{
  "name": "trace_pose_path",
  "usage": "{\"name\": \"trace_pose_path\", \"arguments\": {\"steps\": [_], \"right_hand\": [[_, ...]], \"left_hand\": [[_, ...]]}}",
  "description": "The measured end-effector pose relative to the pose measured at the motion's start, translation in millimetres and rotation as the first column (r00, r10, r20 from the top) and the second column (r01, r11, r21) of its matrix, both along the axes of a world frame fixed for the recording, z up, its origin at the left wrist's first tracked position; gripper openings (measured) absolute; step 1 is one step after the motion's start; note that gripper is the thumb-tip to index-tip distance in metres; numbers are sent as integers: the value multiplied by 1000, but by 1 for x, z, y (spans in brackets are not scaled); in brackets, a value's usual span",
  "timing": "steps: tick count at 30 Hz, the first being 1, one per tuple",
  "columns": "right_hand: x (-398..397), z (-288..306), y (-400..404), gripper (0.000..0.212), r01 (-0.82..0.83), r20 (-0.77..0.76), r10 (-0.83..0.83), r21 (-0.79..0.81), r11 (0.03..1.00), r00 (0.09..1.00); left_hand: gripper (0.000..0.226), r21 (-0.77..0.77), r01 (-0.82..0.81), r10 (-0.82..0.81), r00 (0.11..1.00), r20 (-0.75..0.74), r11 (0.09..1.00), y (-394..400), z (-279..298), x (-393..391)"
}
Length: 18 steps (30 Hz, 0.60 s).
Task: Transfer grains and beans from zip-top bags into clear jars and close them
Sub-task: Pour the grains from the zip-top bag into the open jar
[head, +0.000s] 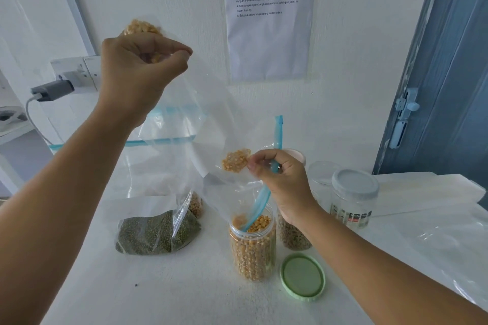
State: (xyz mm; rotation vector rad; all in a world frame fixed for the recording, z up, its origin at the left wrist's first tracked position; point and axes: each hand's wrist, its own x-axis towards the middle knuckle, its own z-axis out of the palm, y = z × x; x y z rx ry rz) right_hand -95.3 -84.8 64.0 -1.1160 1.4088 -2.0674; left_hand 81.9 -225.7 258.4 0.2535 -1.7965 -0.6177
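Left hand point(140, 66): grips the raised bag point(200, 124) bottom.
Right hand point(280, 179): pinches the bag's mouth above the jar point(253, 245).
Lid point(302, 276): on tabletop point(158, 293), beside jar.

A white paper sheet point(269, 18) is taped to the wall at about twelve o'clock. Its heading reads "TASK & GOAL", with "1463" under it and a small bold title below that — too blurred to make out surely. Five numbered lines follow; parts can be read, such as "1. Buka penutup balang kedap udara" and "5. Tutup rapat penutup balang kedap udara". At about three o'clock a lidded jar point(353, 199) carries a dark label point(351, 217) — its print is too small to read.
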Motion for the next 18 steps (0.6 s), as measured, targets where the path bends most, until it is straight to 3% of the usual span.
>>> {"name": "trace_pose_path", "arguments": {"steps": [7, 18], "right_hand": [[0, 4, -3, 9, -15, -8, 15, 12, 1000, 1000], [-2, -1, 0, 16, -27, -71, 30, 43, 999, 997]], "left_hand": [[25, 43, 13, -11, 999, -40, 999, -6, 1, 4], [16, 32, 26, -26, 1000, -17, 999, -1, -2, -4]]}}
